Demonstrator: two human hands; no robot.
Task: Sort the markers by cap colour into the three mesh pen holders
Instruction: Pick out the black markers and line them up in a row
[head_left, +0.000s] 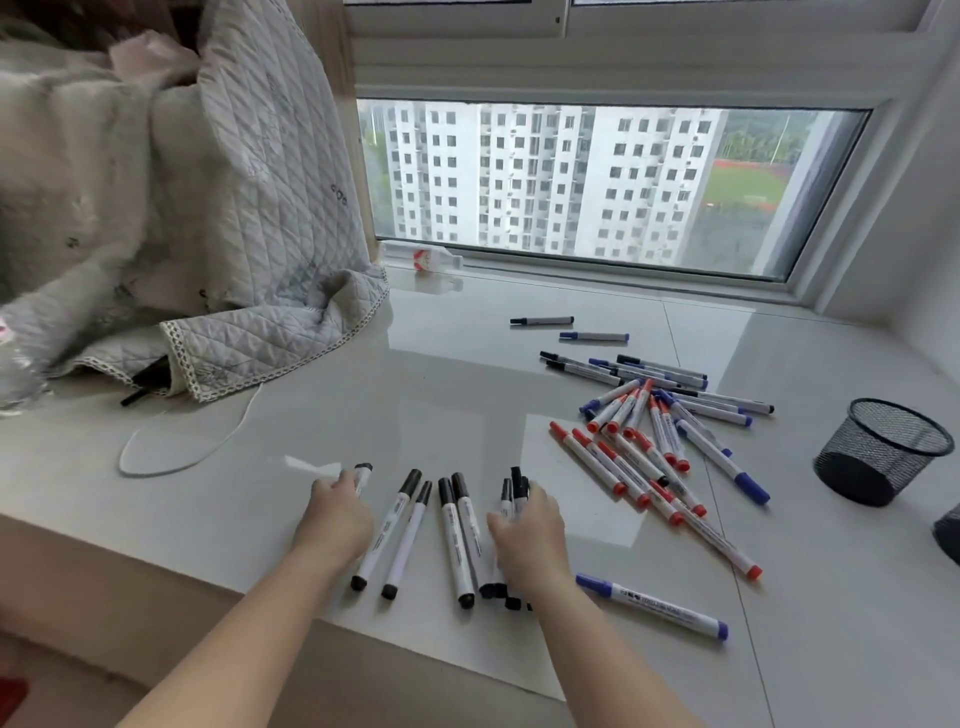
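Several black-capped markers (457, 540) lie side by side near the front edge of the sill. My left hand (332, 519) grips one black-capped marker (362, 475) at the left end of that row. My right hand (527, 535) is curled over a bunch of black-capped markers (514, 491) at the right end. A mixed pile of red-capped markers (623, 467) and blue-capped markers (722, 457) lies to the right. One blue-capped marker (652, 605) lies alone at the front right. A black mesh pen holder (883, 452) stands at the far right, a second holder (948, 532) cut by the frame edge.
A quilted grey blanket (234, 260) is heaped at the left, with a black item (145, 387) under its hem and a white cable (208, 447) looping over the sill. A small bottle (426, 258) lies by the window. Two single markers (571, 328) lie further back.
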